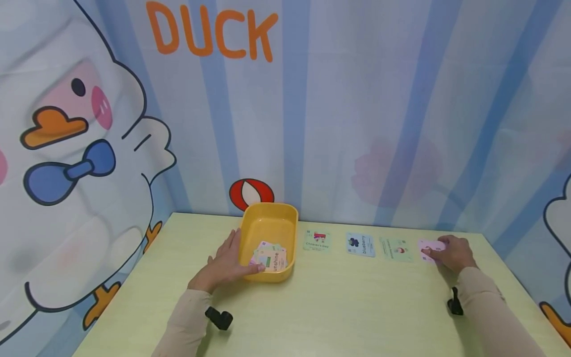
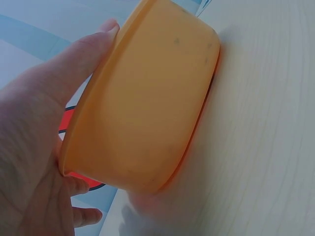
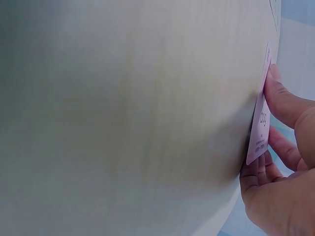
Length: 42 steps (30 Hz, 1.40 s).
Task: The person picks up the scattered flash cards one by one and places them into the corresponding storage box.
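Three flat paper cards lie in a row to the right of the yellow rounded-corner plastic tub (image 1: 269, 223): nearest it a pale green "Children's Day" card (image 1: 317, 240), then a light blue "blueberry" card (image 1: 360, 245), then a second pale green card (image 1: 396, 249) with its lettering upside down. All three lie between the tub and the right hand (image 1: 457, 253), whose thumb and fingers are clamped on a pink card (image 1: 427, 250) at the row's far end from the tub; the fingers cover part of it, and whether it touches the counter I cannot tell. Inside the tub, toward its near end, is an overlapping heap of cards (image 1: 269, 259), the top one partly reading "unshine". The left hand (image 1: 223, 262) is clamped on the tub's near left corner, thumb over the rim, fingers along the outer left side. The counter (image 1: 339, 307) under the tub is pale yellow with faint wood grain. Behind the tub hangs a blue-and-white striped cloth backdrop (image 1: 330, 99), printed with a red-and-white ball (image 1: 263, 192) just beyond the tub, orange "DUCK" letters (image 1: 192, 44) above, and a big white cartoon duck (image 1: 89, 233) to its left.
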Each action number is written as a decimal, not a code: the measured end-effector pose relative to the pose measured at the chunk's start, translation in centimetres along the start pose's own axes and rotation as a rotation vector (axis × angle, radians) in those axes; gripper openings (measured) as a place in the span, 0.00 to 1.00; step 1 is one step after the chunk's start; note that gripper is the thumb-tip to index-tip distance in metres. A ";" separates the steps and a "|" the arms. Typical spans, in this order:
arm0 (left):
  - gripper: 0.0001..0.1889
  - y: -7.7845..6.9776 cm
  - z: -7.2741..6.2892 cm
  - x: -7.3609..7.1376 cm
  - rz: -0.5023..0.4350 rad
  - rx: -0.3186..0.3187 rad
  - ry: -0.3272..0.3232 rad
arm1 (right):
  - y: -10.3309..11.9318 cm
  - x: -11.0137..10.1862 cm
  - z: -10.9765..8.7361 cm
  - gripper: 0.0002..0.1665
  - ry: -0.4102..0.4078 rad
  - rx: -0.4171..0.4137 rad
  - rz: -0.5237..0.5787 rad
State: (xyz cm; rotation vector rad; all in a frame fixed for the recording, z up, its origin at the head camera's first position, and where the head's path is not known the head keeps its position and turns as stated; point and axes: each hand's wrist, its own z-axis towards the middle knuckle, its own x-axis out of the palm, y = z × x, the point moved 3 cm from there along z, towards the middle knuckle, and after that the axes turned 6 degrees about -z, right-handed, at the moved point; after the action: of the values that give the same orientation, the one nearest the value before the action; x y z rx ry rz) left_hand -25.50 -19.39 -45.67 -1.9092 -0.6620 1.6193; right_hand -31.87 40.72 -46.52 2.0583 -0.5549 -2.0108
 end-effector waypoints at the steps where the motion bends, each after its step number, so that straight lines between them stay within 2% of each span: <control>1: 0.71 0.0 0.0 0.0 -0.001 0.000 0.000 | 0.0 0.0 0.0 0.44 -0.002 0.003 0.002; 11: 0.69 -0.1 0.0 -0.1 -0.015 -0.001 0.004 | -0.2 0.2 0.0 0.46 -0.008 0.050 0.035; 21: 0.70 0.0 0.0 0.0 -0.009 -0.006 0.002 | -0.1 0.1 -0.1 0.45 -0.015 0.017 0.045; 26: 0.69 -0.2 -0.2 -0.1 -0.016 -0.002 0.003 | -0.4 0.0 0.2 0.46 0.012 0.013 0.043; 32: 0.71 -0.2 -0.3 -0.1 -0.003 0.001 0.005 | -0.8 -0.3 0.3 0.43 0.029 -0.023 0.035; 36: 0.70 -0.3 -0.2 -0.1 -0.006 0.004 0.011 | -1.0 -0.5 0.4 0.40 0.032 -0.001 0.068; 42: 0.70 -0.2 -0.3 -0.2 -0.005 0.009 0.013 | -1.6 -0.6 0.7 0.42 0.061 0.038 0.095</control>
State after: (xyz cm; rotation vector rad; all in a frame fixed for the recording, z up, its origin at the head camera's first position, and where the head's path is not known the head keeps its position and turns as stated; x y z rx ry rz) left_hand -25.28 -19.36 -45.36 -1.9089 -0.6528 1.6031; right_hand -32.41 42.50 -46.68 2.0657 -0.6705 -1.8923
